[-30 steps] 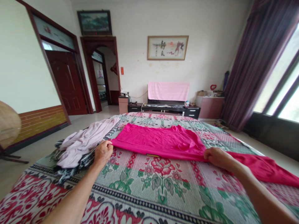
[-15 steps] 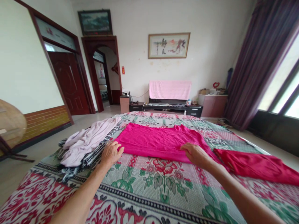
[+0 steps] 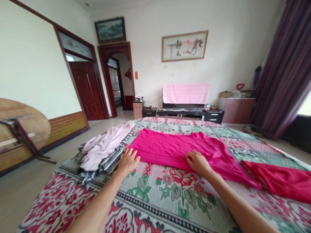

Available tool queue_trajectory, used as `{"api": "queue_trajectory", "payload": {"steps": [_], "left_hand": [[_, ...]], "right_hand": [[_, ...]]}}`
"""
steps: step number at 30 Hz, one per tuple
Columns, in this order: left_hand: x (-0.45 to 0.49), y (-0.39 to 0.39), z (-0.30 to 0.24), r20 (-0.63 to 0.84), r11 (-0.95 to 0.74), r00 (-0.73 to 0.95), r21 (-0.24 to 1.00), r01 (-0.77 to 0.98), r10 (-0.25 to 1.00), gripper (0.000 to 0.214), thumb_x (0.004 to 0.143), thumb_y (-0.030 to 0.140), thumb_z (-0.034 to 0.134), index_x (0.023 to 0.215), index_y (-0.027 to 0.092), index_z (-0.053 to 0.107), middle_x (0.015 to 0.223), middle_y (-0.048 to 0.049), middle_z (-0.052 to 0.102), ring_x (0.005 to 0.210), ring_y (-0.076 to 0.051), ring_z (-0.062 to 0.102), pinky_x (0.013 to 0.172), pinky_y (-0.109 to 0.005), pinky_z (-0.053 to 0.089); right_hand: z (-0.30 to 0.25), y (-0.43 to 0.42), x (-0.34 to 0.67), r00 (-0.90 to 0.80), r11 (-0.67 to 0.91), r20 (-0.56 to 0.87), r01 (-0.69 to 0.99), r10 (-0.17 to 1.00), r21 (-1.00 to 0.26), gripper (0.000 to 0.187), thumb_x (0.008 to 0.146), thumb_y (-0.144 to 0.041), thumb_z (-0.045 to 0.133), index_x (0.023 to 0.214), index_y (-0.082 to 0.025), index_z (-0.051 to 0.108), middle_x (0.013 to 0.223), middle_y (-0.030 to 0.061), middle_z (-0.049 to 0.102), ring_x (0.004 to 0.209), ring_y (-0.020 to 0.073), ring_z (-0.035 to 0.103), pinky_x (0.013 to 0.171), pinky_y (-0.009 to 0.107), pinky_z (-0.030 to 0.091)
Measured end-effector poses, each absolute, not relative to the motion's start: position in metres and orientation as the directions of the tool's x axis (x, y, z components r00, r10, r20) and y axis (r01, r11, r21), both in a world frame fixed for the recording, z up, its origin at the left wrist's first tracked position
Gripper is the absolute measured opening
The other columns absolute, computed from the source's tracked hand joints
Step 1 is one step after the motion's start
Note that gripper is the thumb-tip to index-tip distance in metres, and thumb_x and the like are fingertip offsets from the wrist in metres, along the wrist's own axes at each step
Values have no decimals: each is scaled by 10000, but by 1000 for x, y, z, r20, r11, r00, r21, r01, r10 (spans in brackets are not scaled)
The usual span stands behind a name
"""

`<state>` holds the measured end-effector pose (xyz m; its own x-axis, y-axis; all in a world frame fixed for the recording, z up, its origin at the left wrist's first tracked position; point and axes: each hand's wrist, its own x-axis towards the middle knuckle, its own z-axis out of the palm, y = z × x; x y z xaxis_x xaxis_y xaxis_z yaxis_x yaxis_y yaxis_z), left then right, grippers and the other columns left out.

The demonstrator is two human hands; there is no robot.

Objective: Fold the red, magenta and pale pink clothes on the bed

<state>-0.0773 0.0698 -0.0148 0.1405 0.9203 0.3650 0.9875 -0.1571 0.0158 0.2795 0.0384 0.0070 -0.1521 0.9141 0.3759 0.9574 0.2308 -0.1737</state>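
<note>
A bright pink garment [image 3: 167, 147] lies spread across the bed in front of me, its near edge running straight between my hands. My left hand [image 3: 128, 160] rests at its near left corner, fingers spread and touching the cloth. Further along the near edge, my right hand [image 3: 198, 162] is closed on the fabric with curled fingers. A narrow part of the garment stretches right, past my right forearm, up to a folded red garment [image 3: 282, 179]. To the left of my left hand lies a crumpled pale pink cloth [image 3: 104, 145] on top of black-and-white patterned fabric [image 3: 110, 161].
A flowered cover [image 3: 170, 197] spreads under everything. Beyond the bed stand a low black TV cabinet [image 3: 213, 116] and a screen draped with a pink towel [image 3: 186, 94]. A folded round wooden table [image 3: 21, 126] leans at the left. Purple curtains [image 3: 272, 81] hang at the right.
The view has turned left, so the scene sits further right. My right hand has shifted slightly left along the garment's near edge; my left hand stays at its corner.
</note>
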Motion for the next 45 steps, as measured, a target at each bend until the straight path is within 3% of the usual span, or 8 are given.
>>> {"api": "queue_trajectory", "payload": {"steps": [8,12,15,19,23,31,39,45], "left_hand": [[-76,69,-13,358,-144,134,3,990,924,528,884,447,350,1298,165,516,1405,-128,441,1318,-284,346,1048,-440,317],[-78,70,-15,362,-127,116,6,992,925,530,877,458,368,1284,158,530,1382,-141,466,1306,-290,367,1033,-451,331],[-79,71,-14,416,-160,143,6,987,898,510,873,440,392,1263,151,549,1372,-145,478,1298,-287,381,1032,-448,340],[-74,69,-10,479,-353,306,8,936,822,435,887,362,391,1231,172,578,1367,-108,494,1304,-264,382,1061,-441,328],[-64,66,-8,403,-464,401,71,883,823,434,898,384,381,1233,189,578,1355,-102,509,1282,-263,419,1062,-455,338],[-59,61,-2,228,-392,360,115,913,905,521,873,461,417,1346,246,456,1469,-79,362,1354,-276,307,1078,-499,282],[-63,67,-8,365,-225,175,99,969,914,496,877,520,379,1269,261,540,1400,-78,460,1320,-297,348,1072,-507,271],[-71,72,-6,438,-260,188,109,960,879,430,863,459,438,1187,230,605,1321,-92,536,1249,-287,437,1048,-490,323]], "right_hand": [[0,36,284,-98,216,476,956,874,-199,167,826,-195,456,841,-176,621,813,52,660,781,171,602,715,257,390],[1,32,277,-70,170,513,974,855,-151,229,803,-161,470,968,-178,626,933,80,646,864,204,586,774,306,394],[5,27,265,-171,311,568,937,805,-158,294,801,-127,451,1049,-173,602,1057,95,622,965,205,565,851,322,399],[4,25,248,-374,545,533,813,759,-205,249,832,-137,425,992,-186,610,1006,66,647,959,176,579,878,297,419],[-3,27,246,-437,600,488,761,756,-247,271,856,-177,427,1050,-188,615,1081,73,652,1026,175,581,935,311,418],[-3,25,247,-425,544,406,804,809,-241,345,889,-232,395,1157,-174,604,1246,98,592,1162,201,525,996,372,398],[-4,24,246,-419,529,400,820,815,-218,368,904,-259,382,1197,-174,588,1292,100,561,1225,205,477,1030,396,370],[-5,26,247,-425,539,403,810,811,-230,368,903,-256,382,1190,-172,596,1295,98,559,1221,207,481,1030,401,372]]}}
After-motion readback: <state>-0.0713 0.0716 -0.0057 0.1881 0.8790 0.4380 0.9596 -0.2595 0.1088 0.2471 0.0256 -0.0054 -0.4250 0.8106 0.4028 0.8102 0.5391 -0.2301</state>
